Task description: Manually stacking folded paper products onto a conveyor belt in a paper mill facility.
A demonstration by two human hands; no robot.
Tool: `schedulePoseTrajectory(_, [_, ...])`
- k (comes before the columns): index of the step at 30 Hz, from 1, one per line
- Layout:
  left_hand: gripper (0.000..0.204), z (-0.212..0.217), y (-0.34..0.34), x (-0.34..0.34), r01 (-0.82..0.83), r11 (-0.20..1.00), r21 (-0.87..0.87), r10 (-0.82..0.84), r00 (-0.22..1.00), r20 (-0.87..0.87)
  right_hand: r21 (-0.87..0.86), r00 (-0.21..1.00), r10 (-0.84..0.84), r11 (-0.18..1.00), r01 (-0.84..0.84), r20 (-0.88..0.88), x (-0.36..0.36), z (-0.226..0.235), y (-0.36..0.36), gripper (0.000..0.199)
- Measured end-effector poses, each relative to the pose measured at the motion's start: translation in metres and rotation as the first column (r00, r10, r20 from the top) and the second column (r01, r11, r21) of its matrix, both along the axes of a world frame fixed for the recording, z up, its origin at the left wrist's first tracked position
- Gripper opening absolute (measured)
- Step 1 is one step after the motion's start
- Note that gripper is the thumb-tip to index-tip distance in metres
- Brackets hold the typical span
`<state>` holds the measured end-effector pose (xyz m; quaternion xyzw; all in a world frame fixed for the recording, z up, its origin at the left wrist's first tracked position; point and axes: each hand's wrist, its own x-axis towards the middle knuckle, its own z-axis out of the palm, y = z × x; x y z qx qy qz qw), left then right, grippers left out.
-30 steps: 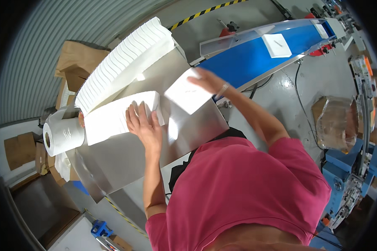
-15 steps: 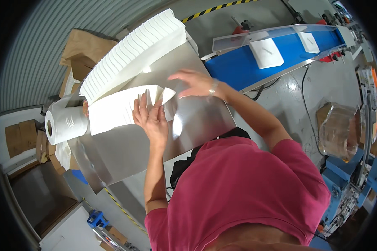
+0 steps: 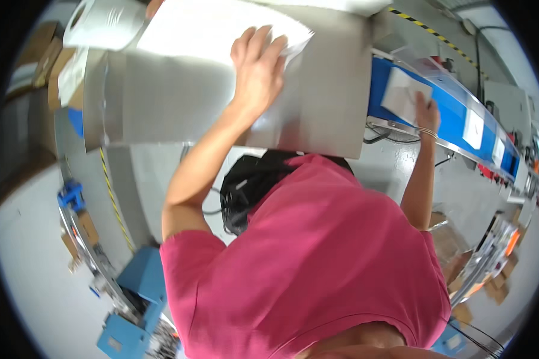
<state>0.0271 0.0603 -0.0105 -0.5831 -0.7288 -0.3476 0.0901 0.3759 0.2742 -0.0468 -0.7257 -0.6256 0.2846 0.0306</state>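
My left hand (image 3: 257,72) rests on the near right edge of a white stack of folded sheets (image 3: 209,27), its fingers stretched over the stack. The stack lies on a metal table (image 3: 179,102). Out to the right, my right hand (image 3: 427,113) grips the near right edge of a white folded sheet (image 3: 401,96), with fingers and thumb closed on it. That sheet is over the near end of a blue conveyor belt (image 3: 446,107); whether it touches the belt, I cannot tell. Motion blurs this hand slightly.
Further along the belt lie two more white pieces, the closer one a white folded piece (image 3: 474,128). A clear guard (image 3: 443,75) runs along the belt's far side. A large white roll (image 3: 105,24) stands at the table's far left. A black bag-like thing (image 3: 245,179) is below the table's front edge.
My right hand has gone from above the table to the conveyor and now grips a white sheet there. My left hand stays on the stack. The view has turned to the right.
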Motion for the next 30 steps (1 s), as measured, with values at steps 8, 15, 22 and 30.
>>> schedulePoseTrajectory(8, [0.031, -0.019, -0.001, -0.008, -0.02, 0.999, 0.043, 0.017, 0.997, 0.079, 0.395, 0.667, 0.598, 0.799, -0.454, -0.443, -0.103, -0.001, -0.034, 0.061])
schedulePoseTrajectory(15, [0.033, -0.021, -0.002, -0.011, 0.058, 0.997, -0.057, -0.051, 0.992, 0.113, 0.455, 0.226, 0.723, 0.613, -0.646, -0.653, -0.203, -0.028, -0.058, 0.06])
schedulePoseTrajectory(22, [0.022, 0.003, -0.008, -0.004, 0.046, 0.993, -0.111, -0.033, 0.993, 0.11, 0.452, 0.205, 0.723, 0.599, -0.661, -0.66, -0.192, -0.014, -0.056, 0.035])
schedulePoseTrajectory(30, [0.031, 0.0, -0.001, -0.012, -0.021, 0.99, -0.139, 0.028, 0.998, 0.047, 0.165, 0.907, 0.041, 0.986, 0.032, -0.42, -0.02, -0.033, -0.004, 0.045])
